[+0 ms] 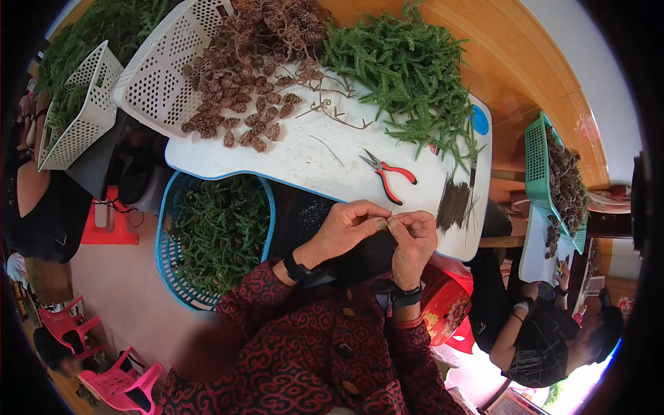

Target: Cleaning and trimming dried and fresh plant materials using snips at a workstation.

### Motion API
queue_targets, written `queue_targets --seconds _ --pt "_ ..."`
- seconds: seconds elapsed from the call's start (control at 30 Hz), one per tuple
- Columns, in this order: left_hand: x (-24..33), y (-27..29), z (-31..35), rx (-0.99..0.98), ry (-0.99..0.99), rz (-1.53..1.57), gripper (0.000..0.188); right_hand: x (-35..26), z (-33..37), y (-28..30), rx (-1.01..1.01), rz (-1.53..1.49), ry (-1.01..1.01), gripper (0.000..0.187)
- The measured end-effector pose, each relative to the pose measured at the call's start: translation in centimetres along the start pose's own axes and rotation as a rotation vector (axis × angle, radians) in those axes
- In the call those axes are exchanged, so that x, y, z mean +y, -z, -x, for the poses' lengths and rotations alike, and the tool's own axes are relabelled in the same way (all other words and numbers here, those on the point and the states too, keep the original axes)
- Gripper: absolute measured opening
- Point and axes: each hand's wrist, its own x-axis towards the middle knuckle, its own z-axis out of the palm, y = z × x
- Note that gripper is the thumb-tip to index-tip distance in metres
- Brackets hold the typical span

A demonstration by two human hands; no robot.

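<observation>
At frame centre I see left hand (339, 234) and right hand (413, 242) pinched on a thin piece (392, 208); loosened pinch could drop it.

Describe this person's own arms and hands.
The sleeves are black with a dark red scrolling pattern. The left hand and right hand are ungloved. A black wristband circles each wrist, plus a thin reddish band on the right.
</observation>
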Motion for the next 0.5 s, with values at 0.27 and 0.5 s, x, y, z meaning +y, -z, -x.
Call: queue_targets --seconds 0.27,0.5 --pt "3.2 2.4 -4.1 0.103 -0.051 -0.266 0.020 -0.7 -0.6 0.4 0.009 -0.012 0.010 0.028" --pt "4.5 5.7 -5.0 0.395 -0.266 -0.589 0.014 -1.3 -0.6 0.7 -0.066 -0.007 0.017 0.028"
